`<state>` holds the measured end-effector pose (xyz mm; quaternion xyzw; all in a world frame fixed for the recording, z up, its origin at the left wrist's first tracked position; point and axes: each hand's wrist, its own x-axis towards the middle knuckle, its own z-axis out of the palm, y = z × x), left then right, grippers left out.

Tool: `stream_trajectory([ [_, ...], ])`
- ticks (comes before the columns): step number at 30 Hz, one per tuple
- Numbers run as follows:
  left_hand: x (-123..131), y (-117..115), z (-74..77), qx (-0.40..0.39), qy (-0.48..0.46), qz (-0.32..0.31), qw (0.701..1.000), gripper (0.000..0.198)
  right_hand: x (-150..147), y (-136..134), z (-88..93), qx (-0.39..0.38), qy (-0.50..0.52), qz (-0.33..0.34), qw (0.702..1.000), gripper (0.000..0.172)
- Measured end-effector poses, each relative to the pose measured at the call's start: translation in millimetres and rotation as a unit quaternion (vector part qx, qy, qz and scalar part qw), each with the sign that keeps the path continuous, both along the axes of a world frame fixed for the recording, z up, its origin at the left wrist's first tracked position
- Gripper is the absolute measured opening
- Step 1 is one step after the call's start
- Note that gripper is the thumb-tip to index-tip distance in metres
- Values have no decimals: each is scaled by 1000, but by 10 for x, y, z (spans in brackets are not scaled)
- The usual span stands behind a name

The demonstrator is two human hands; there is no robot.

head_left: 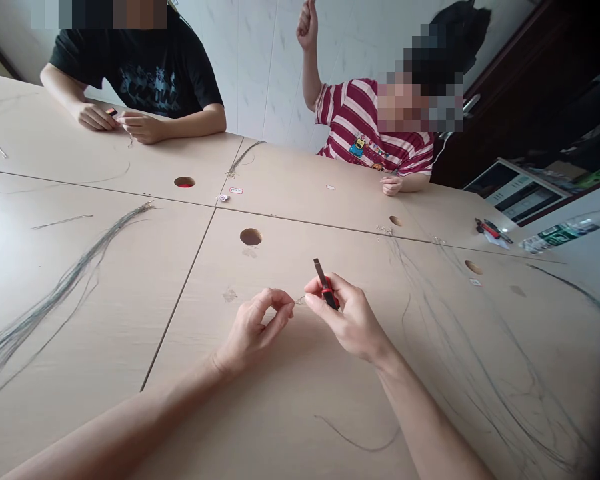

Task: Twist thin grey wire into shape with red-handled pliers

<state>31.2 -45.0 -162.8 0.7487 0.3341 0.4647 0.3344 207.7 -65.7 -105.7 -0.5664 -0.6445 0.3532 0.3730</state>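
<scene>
My left hand [265, 323] is closed in a pinch above the table, thumb and forefinger on a thin cord [300, 301]. Just to its right, my right hand [347, 313] also pinches the cord between its fingertips. A small black-and-red tool [324, 283] with a narrow flat end is gripped in the right hand, its tip pointing up and away. I cannot make out its exact kind. The short stretch of cord between the hands is very fine, and its ends are hard to see.
A long bundle of thin grey-green cords [87, 263] lies on the left; more loose cords [460, 347] spread at right. The table [205, 427] has round holes [251, 237]. Two people sit opposite. A plastic bottle [565, 230] and red-black tools [493, 230] lie at far right.
</scene>
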Motion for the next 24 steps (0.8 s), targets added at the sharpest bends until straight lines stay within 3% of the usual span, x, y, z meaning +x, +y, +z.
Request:
stream_trajectory([
  [8, -2, 9, -13, 16, 3, -16, 1000, 11, 35, -2, 18, -48, -11, 63, 997, 19],
  [24, 15, -1, 4, 47, 12, -23, 999, 11, -8, -7, 1, -69, -12, 72, 995, 17],
])
